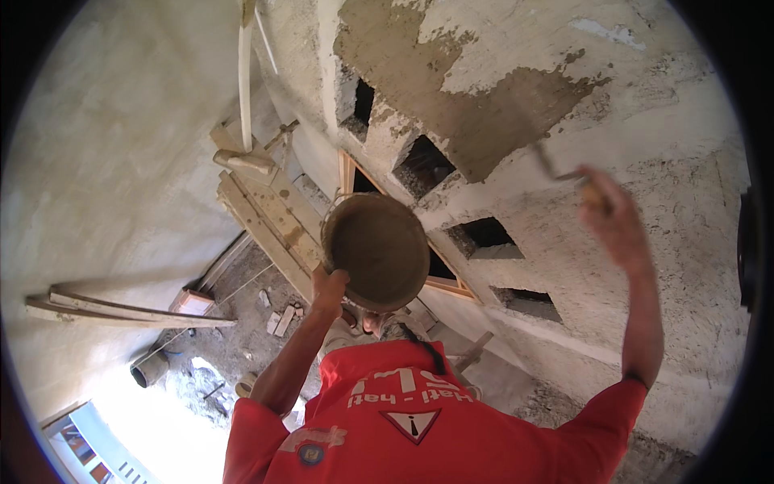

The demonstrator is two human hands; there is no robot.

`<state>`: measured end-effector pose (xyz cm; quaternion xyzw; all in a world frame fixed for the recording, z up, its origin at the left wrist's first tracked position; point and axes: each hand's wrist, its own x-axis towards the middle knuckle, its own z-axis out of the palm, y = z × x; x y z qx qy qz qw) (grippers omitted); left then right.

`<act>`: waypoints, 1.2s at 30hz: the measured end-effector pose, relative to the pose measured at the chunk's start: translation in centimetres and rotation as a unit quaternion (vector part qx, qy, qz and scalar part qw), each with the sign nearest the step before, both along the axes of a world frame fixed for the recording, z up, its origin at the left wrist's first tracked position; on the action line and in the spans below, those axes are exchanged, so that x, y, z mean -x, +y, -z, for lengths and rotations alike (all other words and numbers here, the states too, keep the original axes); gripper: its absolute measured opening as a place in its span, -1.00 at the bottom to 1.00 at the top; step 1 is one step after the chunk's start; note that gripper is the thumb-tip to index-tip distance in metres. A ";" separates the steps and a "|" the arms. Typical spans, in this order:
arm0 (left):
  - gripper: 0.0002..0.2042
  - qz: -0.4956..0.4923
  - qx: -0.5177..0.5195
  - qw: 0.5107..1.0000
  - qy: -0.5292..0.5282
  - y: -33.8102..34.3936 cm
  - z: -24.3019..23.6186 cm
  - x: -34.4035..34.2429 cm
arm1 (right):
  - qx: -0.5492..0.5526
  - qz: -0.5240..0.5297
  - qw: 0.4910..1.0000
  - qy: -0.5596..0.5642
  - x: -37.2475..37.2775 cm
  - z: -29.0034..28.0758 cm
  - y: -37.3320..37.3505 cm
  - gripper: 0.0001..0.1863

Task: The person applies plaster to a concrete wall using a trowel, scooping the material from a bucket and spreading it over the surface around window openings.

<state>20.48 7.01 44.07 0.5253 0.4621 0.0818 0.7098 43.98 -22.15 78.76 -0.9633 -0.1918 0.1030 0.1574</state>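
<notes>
In the head view, your left hand (330, 290) is clamped on the bucket (375, 250), mid-view, at its eight-o'clock edge. Toward three o'clock, your right hand (617, 214) is closed round a trowel (554, 174) that points to ten o'clock, its end blurred, near wet plaster (512, 117) at one o'clock.

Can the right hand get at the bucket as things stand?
Probably yes: the left hand holds the bucket open side up, and nothing visible stands between it and the right hand, though that hand grips a trowel.
</notes>
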 end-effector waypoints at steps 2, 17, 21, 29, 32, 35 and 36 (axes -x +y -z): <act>-0.63 0.021 0.022 1.000 0.000 -0.7 -2.2 -1.1 | 0.007 -0.159 0.987 0.000 1.0 6.4 -1.1 -0.51; -0.60 0.116 -0.031 0.993 -0.015 -0.5 -6.8 -3.9 | 0.089 -0.299 0.938 0.149 6.6 24.9 5.5 -0.58; -0.59 0.136 -0.033 0.990 0.002 1.7 -7.9 -3.7 | 0.008 -0.258 0.951 0.170 7.8 25.7 5.4 -0.57; -0.60 0.093 0.000 0.995 -0.033 4.8 -5.8 -3.3 | -0.034 -0.231 0.965 0.118 6.5 22.3 7.1 -0.50; -0.63 0.098 -0.003 0.995 -0.006 6.1 -6.7 -3.4 | -0.039 -0.199 0.970 0.138 5.9 18.5 8.4 -0.47; -0.67 0.069 -0.024 0.997 0.009 7.1 -5.7 -3.1 | -0.066 -0.199 0.968 0.140 5.1 12.5 10.5 -0.46; -0.68 0.066 -0.028 0.997 0.004 7.3 -5.7 -3.1 | -0.074 -0.213 0.966 0.127 4.5 11.2 10.7 -0.46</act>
